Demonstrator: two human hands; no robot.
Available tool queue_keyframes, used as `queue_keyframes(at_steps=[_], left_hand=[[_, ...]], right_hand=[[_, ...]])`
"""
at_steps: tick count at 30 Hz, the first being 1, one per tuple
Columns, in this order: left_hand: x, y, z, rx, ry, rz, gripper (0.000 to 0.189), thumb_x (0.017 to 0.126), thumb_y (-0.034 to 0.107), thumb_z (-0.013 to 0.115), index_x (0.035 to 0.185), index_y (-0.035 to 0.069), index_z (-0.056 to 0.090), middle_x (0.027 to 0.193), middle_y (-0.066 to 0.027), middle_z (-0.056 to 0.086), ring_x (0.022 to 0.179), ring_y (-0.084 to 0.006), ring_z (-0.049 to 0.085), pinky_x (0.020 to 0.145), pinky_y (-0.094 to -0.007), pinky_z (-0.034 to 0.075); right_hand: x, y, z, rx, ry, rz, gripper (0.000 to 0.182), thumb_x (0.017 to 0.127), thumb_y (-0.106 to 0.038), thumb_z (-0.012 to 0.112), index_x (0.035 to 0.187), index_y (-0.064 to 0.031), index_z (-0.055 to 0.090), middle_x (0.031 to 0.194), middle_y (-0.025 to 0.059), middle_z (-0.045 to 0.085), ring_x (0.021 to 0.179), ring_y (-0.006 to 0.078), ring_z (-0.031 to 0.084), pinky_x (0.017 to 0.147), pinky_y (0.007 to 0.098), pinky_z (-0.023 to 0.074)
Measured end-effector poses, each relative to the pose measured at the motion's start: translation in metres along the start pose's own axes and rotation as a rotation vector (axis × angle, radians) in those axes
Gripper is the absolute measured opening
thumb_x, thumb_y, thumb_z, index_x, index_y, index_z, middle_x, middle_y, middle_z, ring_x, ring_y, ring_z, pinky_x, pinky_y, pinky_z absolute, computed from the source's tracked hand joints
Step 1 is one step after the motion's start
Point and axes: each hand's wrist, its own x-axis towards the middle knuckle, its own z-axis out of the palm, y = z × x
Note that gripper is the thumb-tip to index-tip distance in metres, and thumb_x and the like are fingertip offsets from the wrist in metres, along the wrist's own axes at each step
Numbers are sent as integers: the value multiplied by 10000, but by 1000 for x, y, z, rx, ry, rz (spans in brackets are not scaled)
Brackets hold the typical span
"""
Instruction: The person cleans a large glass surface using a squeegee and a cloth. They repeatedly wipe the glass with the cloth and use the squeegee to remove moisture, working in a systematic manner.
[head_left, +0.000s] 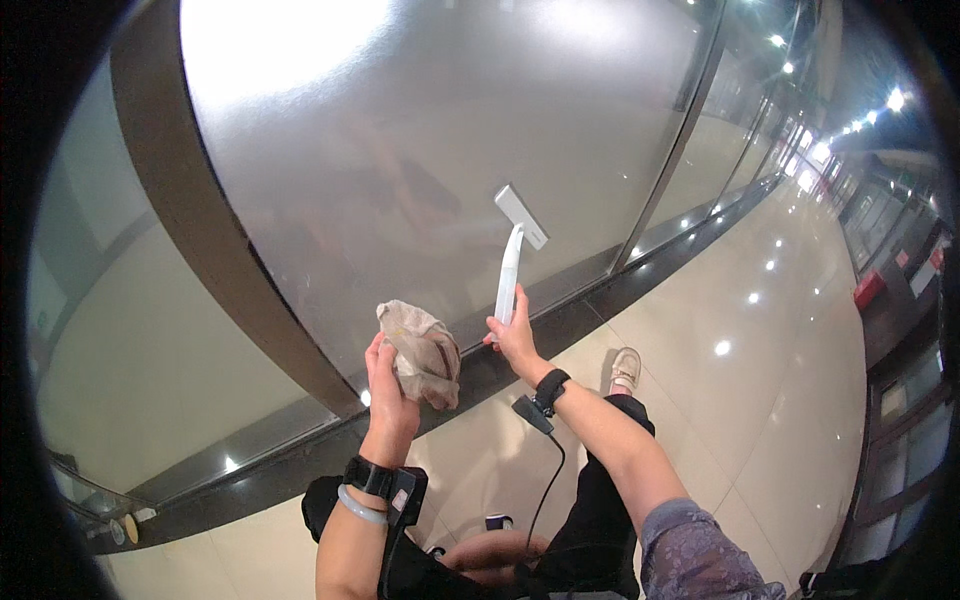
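My left hand (390, 386) grips a crumpled beige cloth (424, 356) with darker stains, held up before the lower part of a glass panel (375, 187). To its right, my right hand (514, 330) is closed around the handle of a white squeegee (521, 217). The squeegee's wide head is tilted and lies at the glass; whether its blade touches cannot be told. Both wrists wear black straps with small dark devices, and a pale bangle circles my left wrist.
A brown metal frame post (225, 262) stands left of the panel. A dark stone sill (555, 337) runs along its foot. Glossy beige tiles (720, 390) stretch down the corridor. A red box (868, 289) is by the right wall; small round items lie lower left.
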Motion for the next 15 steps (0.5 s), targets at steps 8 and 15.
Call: queue_keyframes(at_steps=[8,15], left_hand=[[-9,7,-2,0,-37,-48,457,941,276,493,1355,156,340,1313,-73,443,1214,-242,460,969,-440,435],[5,-17,1,-109,72,-6,390,955,250,468,1327,190,364,1309,-57,449,1209,-245,463,948,-435,455]], right_hand=[[-6,18,4,-278,94,-182,805,780,41,615,1472,-118,236,1302,202,491,977,332,606,845,395,508],[20,4,-17,-390,180,-434,674,832,-13,600,1436,-40,301,1328,201,474,1158,356,508,970,404,415]])
